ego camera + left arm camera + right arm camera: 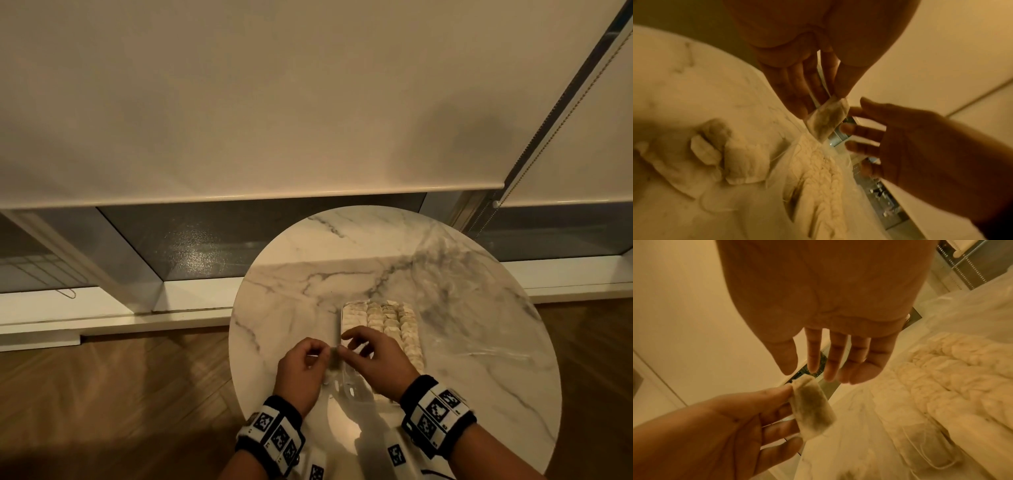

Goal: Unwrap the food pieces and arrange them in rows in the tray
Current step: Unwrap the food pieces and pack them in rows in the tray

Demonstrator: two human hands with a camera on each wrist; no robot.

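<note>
One tray, four rows of food pieces

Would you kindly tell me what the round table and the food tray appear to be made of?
Round table: marble or a marble-look surface, polished; white with grey veins and soft reflections.
Food tray: seemingly thin clear plastic; its see-through rim glints beside the rows of food pieces.

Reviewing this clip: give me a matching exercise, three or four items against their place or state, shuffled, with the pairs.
Items:
1. left hand
2. right hand
3. tray
4. round marble table

States:
A. filled with rows of pale food pieces
B. pinches a small wrapped food piece
C. bears the tray
D. fingers straight, holding nothing

Pairs: 1-B, 2-D, 3-A, 4-C
</note>
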